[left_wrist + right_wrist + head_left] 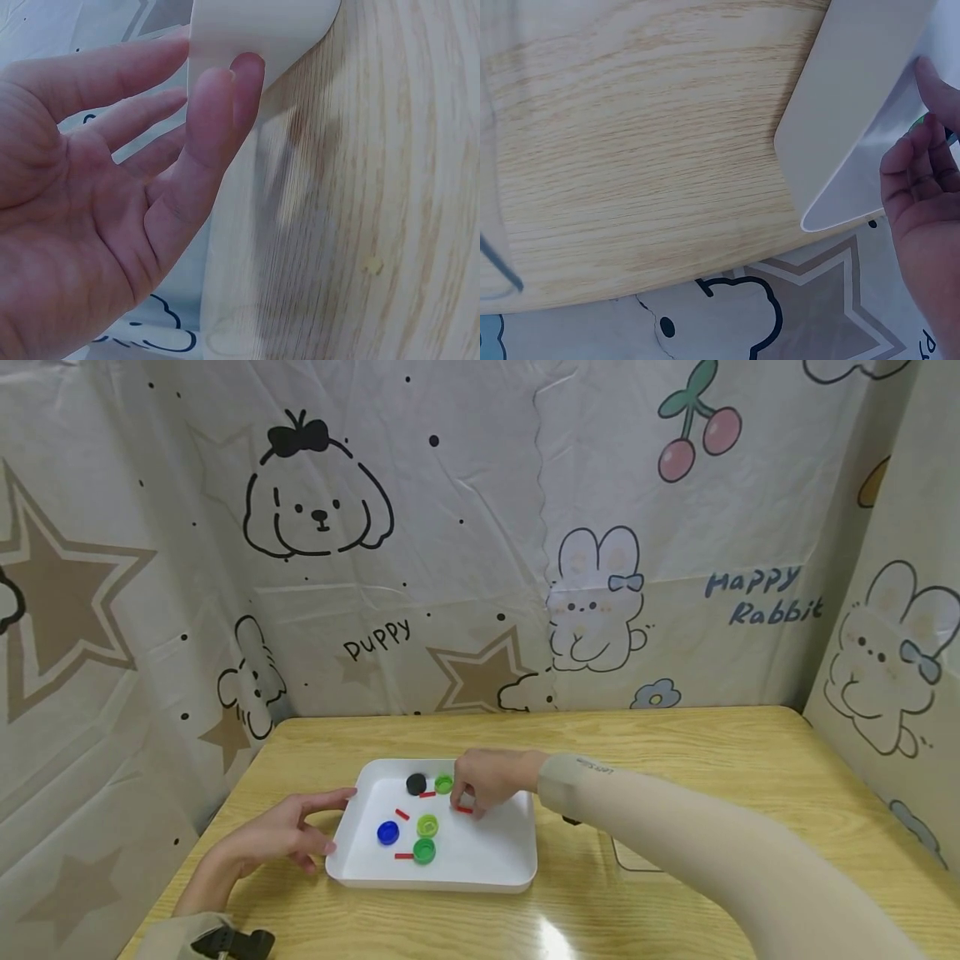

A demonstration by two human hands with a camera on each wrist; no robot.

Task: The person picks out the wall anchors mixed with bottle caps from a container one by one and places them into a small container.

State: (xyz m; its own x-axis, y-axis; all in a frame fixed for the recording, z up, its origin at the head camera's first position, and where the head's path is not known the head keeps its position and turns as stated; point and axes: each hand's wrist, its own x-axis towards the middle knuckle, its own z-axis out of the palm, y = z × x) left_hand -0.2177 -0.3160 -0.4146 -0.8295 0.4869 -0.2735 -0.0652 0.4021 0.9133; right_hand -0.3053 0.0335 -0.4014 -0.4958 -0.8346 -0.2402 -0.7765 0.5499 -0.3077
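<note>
A white tray (495,860) on the table holds several round plastic caps and short red sticks. Among them are a black cap (416,784), a blue cap (387,833), a lime cap (427,825) and a green cap (424,851). Inside the tray, toward its right half, my right hand (489,779) pinches a red stick (464,810) low over the floor. Another light green cap (444,784) lies just left of that hand. My left hand (281,835), fingers spread, touches the tray's left side; its fingertips meet the outer wall (262,26) in the left wrist view.
Loose red sticks (402,814) lie between the caps. Right of the tray, partly under my right forearm, is a clear container (633,867). A printed cloth (465,568) hangs behind the wooden table (360,927).
</note>
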